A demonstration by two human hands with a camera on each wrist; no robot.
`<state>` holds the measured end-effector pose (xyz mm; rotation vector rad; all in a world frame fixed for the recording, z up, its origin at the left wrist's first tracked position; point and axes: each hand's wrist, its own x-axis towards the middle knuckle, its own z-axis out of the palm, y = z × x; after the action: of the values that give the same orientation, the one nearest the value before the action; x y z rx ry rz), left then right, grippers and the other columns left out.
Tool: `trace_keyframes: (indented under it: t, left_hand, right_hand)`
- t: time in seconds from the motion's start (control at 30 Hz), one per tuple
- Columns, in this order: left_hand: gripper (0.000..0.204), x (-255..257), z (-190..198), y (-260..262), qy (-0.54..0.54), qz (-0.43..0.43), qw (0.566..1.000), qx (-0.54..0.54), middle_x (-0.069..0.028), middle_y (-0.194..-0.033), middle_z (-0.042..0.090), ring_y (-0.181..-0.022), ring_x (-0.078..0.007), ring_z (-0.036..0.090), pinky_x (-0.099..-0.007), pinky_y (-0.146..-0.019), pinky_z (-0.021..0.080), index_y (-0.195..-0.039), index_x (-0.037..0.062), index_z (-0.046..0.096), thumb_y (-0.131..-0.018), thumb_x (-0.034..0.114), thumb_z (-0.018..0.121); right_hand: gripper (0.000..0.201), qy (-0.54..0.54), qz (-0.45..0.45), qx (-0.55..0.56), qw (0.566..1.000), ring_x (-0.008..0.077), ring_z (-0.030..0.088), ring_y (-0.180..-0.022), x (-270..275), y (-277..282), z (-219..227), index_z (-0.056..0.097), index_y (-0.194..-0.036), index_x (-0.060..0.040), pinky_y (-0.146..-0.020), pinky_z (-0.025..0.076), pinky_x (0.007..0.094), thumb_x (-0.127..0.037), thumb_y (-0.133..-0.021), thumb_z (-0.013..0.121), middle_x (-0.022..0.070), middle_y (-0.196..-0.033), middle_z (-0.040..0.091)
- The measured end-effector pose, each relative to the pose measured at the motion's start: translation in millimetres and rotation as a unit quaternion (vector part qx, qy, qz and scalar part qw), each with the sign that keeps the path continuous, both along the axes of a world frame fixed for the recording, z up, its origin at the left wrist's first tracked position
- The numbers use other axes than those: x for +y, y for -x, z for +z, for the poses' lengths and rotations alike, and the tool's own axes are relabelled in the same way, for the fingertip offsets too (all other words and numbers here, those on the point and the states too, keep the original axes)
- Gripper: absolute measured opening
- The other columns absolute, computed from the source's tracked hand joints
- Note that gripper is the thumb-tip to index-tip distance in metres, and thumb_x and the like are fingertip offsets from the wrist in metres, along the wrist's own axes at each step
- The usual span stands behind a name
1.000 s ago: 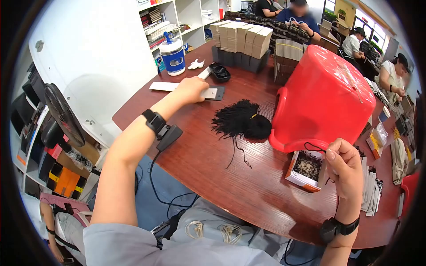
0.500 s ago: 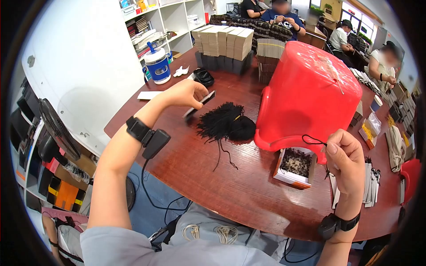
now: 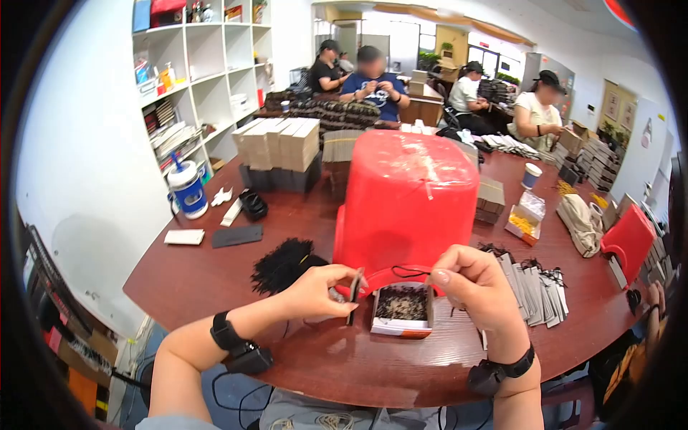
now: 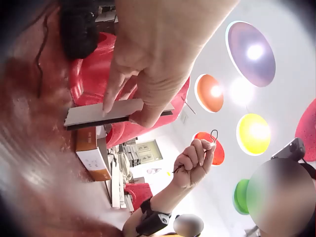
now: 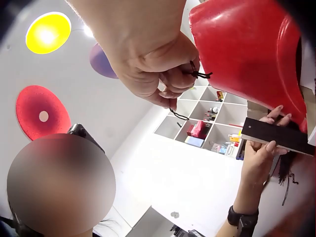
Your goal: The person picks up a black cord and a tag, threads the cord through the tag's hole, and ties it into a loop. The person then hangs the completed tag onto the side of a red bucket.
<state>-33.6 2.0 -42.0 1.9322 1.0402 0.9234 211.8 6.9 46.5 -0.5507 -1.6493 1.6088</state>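
Observation:
My left hand (image 3: 319, 292) grips a thin flat strip (image 3: 354, 299) by its edges, between the thumb and the fingers. The strip has one pale grey face and one black face (image 5: 276, 134), with a small hole near one end. Facing it, my right hand (image 3: 479, 288) pinches a thin black cord, whose loop (image 5: 178, 116) sticks out past the fingertips. A knotted part of the cord (image 5: 199, 74) shows at the other side of that fist. Between and below the hands stands a small open box (image 3: 401, 332) with dark bits inside.
An upside-down red bucket (image 3: 408, 190) rises behind the box. To its left lie a black bundle of cords (image 3: 278, 266), a dark strip (image 3: 237, 237) and a white one (image 3: 184, 237). Several corded grey strips (image 3: 534, 292) lie right. A blue-and-white jug (image 3: 189, 192) stands far left.
My left hand has lifted the strip from the table and carried it right, in front of the bucket. My right hand keeps its pinch on the cord. The head view has tilted up.

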Motion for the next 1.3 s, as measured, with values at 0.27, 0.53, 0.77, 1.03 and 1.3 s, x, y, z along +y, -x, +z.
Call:
trace_keyframes:
  t: [0.27, 0.53, 0.77, 1.03, 1.3]
  left_hand:
    - [0.045, -5, 8, -14, 0.029, -0.035, 0.999, 0.022, -0.0077, -0.099, 0.053, -0.089, -0.0151, 0.054, -0.0261, -0.073, 0.046, -0.109, 0.0083, 0.051, -0.064, 0.005, 0.057]
    - [0.027, -1, 57, -39, -0.194, 0.08, 0.977, 0.026, -0.0064, -0.087, 0.057, -0.079, -0.0091, 0.056, -0.0206, -0.055, 0.047, -0.092, -0.001, 0.054, -0.067, 0.007, 0.061]
    - [0.038, 18, 77, -79, -0.383, 0.198, 0.894, 0.123, -0.0161, -0.07, 0.053, -0.062, -0.0276, 0.055, -0.0346, -0.055, 0.045, -0.09, -0.0086, 0.049, -0.065, 0.018, 0.059]
    - [0.042, 33, 72, -91, -0.444, 0.303, 0.83, 0.147, -0.0131, -0.066, 0.053, -0.057, -0.0267, 0.055, -0.0339, -0.051, 0.045, -0.095, -0.0032, 0.049, -0.06, 0.016, 0.061]
    - [0.047, 32, 68, -91, -0.454, 0.338, 0.806, 0.171, -0.0095, -0.062, 0.05, -0.051, -0.0211, 0.053, -0.0287, -0.043, 0.044, -0.095, -0.0095, 0.05, -0.063, 0.024, 0.06]
  right_hand:
    - [0.01, -0.019, 0.006, 0.007, 1.0, -0.0009, 0.042, -0.059, -1, -3, 4, 0.054, -0.077, -0.002, -0.049, 0.032, 0.0135, -0.012, -0.081, 0.054, -0.0036, -0.068, 0.053]
    - [0.009, -0.077, -0.1, 0.077, 0.989, -0.0011, 0.039, -0.053, -3, -15, 16, 0.054, -0.077, -0.0009, -0.045, 0.029, 0.0132, -0.01, -0.079, 0.055, -0.0027, -0.063, 0.052]
    - [0.012, -0.113, -0.129, 0.113, 0.979, -0.0019, 0.029, -0.042, 1, -27, 19, 0.052, -0.075, -0.002, -0.037, 0.02, 0.014, -0.012, -0.078, 0.056, -0.0024, -0.062, 0.051]
    - [0.012, -0.11, -0.12, 0.113, 0.98, -0.0022, 0.029, -0.042, 7, -28, 16, 0.052, -0.075, -0.0019, -0.036, 0.019, 0.0142, -0.012, -0.078, 0.056, -0.002, -0.063, 0.051]
    - [0.011, -0.099, -0.124, 0.102, 0.982, -0.0023, 0.029, -0.042, 12, -23, 13, 0.052, -0.076, -0.0021, -0.036, 0.018, 0.014, -0.012, -0.079, 0.056, -0.0019, -0.063, 0.052]
